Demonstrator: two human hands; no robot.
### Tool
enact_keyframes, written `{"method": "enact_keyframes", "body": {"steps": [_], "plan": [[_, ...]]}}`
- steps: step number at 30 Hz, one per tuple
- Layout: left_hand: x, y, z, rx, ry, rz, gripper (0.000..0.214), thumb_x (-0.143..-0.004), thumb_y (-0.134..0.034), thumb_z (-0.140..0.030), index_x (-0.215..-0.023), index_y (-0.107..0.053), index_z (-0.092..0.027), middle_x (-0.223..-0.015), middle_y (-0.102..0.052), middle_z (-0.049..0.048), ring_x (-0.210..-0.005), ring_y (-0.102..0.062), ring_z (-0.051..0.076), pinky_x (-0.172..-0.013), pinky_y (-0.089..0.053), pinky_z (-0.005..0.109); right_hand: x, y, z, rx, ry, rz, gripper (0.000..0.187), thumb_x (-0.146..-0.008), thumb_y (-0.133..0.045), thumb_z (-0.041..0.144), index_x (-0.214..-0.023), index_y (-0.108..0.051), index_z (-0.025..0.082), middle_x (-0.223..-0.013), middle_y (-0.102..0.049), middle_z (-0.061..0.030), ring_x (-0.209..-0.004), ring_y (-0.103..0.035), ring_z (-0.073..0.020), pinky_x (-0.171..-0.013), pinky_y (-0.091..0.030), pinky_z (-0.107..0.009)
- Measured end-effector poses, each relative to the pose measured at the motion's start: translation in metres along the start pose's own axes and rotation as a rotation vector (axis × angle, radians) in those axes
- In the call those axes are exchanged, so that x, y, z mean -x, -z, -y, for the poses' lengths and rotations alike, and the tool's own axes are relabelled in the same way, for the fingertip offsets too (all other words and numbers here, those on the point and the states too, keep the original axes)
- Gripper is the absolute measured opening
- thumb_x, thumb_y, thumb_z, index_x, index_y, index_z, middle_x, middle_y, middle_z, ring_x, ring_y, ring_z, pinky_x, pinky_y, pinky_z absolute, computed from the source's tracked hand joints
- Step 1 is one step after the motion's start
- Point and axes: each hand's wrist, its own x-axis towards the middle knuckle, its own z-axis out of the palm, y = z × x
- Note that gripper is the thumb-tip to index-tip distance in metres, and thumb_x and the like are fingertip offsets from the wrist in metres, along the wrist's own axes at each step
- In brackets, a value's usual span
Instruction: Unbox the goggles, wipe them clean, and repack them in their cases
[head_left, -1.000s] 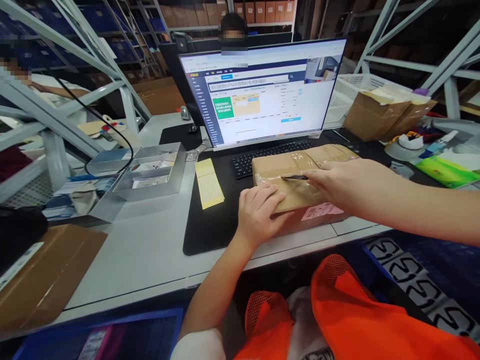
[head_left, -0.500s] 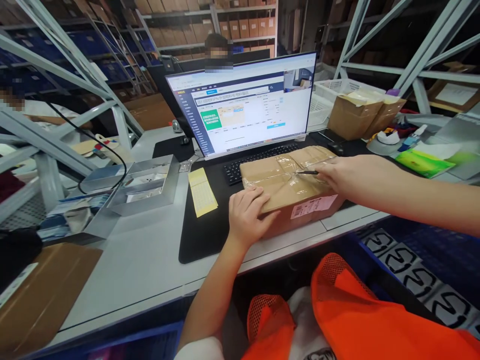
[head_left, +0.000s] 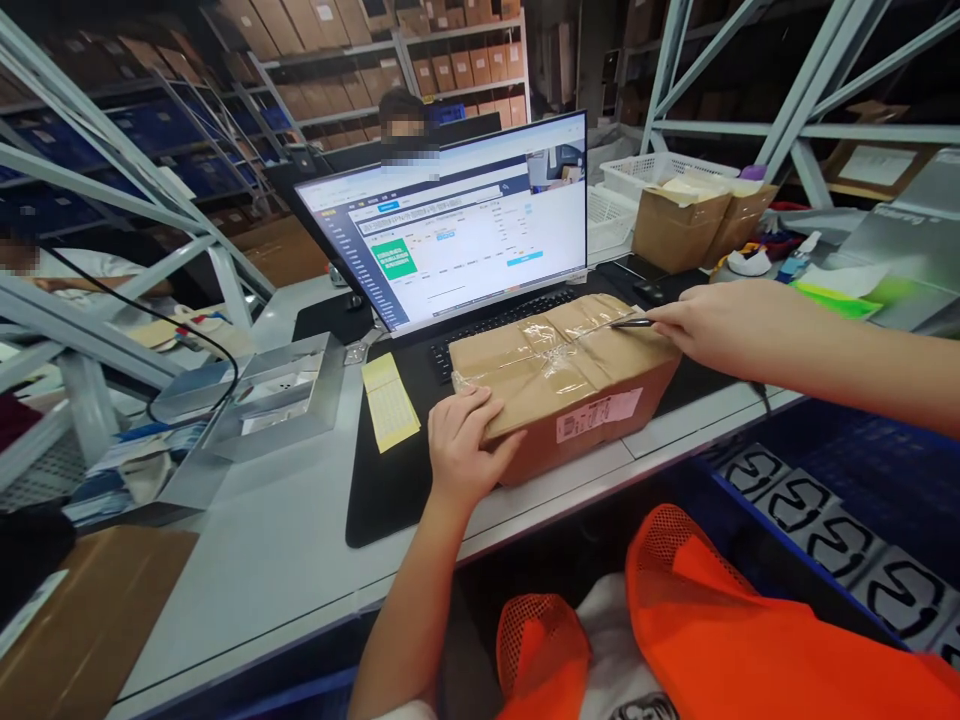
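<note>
A taped cardboard box (head_left: 510, 365) lies on the desk in front of me, with clear tape across its creased top and a pale printed label (head_left: 598, 415) on the near side. My left hand (head_left: 465, 440) grips its left end, fingers on the top and thumb along the near side. Above the box's right end, my right hand (head_left: 694, 325) pinches a thin dark pointed tool (head_left: 631, 323). The tool's tip meets the taped seam; its handle is hidden in my fingers, so I cannot tell its exact kind.
Behind the box stand a keyboard (head_left: 517, 320) and a lit monitor (head_left: 465, 230). A yellow paper pad (head_left: 389, 402) lies left on the black mat (head_left: 367, 500), beside a grey box (head_left: 330, 385). Open cartons (head_left: 667, 235) and white baskets (head_left: 611, 215) stand back right. Another person sits behind the monitor.
My right hand has drawn the tool rightward along the taped seam, toward the box's right end. My left hand stays on the left end. The whole view has shifted slightly.
</note>
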Motion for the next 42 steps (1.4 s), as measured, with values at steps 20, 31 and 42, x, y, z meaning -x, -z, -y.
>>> {"method": "enact_keyframes", "body": {"steps": [20, 31, 42], "plan": [[0.000, 0.000, -0.003, -0.040, 0.034, 0.007, 0.038, -0.078, -0.083, -0.034, -0.110, -0.067, -0.021, -0.112, -0.072, 0.0123, -0.112, -0.068, 0.030, -0.096, -0.055, 0.050, -0.011, -0.011, 0.004, 0.074, 0.073, -0.097, 0.032, -0.099, -0.042, 0.016, -0.110, -0.072, 0.017, -0.090, -0.069, -0.0132, -0.062, -0.061, -0.0205, -0.053, -0.022, -0.032], [-0.004, 0.000, -0.002, -0.048, 0.005, 0.017, 0.041, -0.075, -0.086, -0.029, -0.110, -0.066, -0.021, -0.112, -0.072, 0.0121, -0.110, -0.068, 0.030, -0.095, -0.056, 0.049, 0.000, -0.046, -0.063, -0.217, -0.196, -0.161, 0.043, -0.103, -0.046, 0.042, -0.129, -0.074, 0.021, -0.106, -0.074, -0.0152, -0.086, -0.063, -0.0261, -0.068, -0.035, -0.035], [-0.001, -0.001, -0.004, -0.098, 0.022, 0.039, 0.040, -0.076, -0.084, -0.031, -0.110, -0.065, -0.023, -0.113, -0.072, 0.0113, -0.113, -0.068, 0.032, -0.096, -0.056, 0.051, -0.023, -0.069, -0.065, -0.232, -0.123, -0.077, 0.039, -0.098, -0.049, 0.048, -0.117, -0.079, 0.030, -0.097, -0.076, -0.0061, -0.083, -0.065, -0.0233, -0.073, -0.041, -0.033]]}}
